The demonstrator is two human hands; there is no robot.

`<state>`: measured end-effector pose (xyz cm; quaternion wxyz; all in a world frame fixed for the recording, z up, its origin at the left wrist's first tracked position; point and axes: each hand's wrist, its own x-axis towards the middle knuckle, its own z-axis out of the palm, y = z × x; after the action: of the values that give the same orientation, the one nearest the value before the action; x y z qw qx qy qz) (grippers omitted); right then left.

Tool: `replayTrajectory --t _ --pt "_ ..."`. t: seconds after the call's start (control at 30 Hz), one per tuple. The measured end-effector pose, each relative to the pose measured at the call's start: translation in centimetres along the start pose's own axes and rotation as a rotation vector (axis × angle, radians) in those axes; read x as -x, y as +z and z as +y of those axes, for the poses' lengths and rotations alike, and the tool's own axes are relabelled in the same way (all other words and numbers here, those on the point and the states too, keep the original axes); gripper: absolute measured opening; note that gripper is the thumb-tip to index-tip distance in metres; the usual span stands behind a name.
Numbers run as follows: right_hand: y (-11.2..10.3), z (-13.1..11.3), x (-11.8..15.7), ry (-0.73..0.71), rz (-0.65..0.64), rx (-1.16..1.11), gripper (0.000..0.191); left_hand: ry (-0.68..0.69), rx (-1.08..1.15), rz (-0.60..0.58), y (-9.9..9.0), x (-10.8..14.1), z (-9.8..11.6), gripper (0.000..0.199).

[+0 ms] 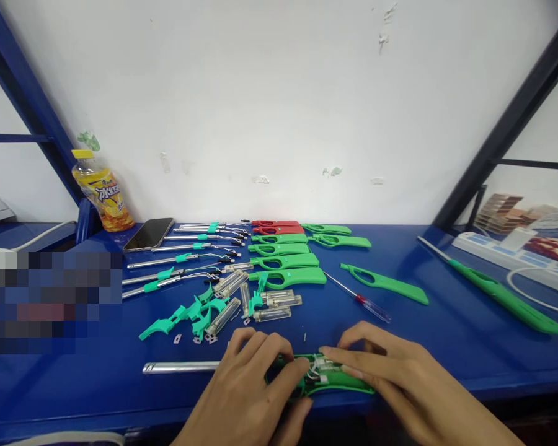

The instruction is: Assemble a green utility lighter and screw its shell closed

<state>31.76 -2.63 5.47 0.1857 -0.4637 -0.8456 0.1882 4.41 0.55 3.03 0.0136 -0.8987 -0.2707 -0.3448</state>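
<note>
Green plastic makes up the half-shell (356,385) of a long-necked lighter, lying open at the table's near edge between the two hands, its metal tube (181,367) pointing left. The left hand (255,384) is clamped on the shell's tube end, thumb below and fingers over it. Fingertips of the right hand (395,365) touch the clear fuel tank (329,364) inside; whether they pinch it or only press, I cannot tell. Beyond lie teal triggers (170,323), loose clear tanks (272,314), red shells (286,230) and a screwdriver (374,308) with a red collar. At the back left, next to a phone (149,235), a tilted yellow-capped drink bottle (103,191) carries a yellow label whose large characters read 冰红; its smaller print is too small to read.
</note>
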Motion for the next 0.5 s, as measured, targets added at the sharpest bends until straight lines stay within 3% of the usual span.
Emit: replayTrajectory --t 0.17,0.5 --pt "-0.21 -0.4 -0.11 0.008 -0.016 -0.007 0.054 -0.056 0.03 -0.093 0.08 0.19 -0.05 0.024" --pt "0.04 -0.21 -0.02 0.014 0.005 -0.034 0.046 -0.026 -0.011 -0.112 -0.28 -0.01 0.02 0.028"
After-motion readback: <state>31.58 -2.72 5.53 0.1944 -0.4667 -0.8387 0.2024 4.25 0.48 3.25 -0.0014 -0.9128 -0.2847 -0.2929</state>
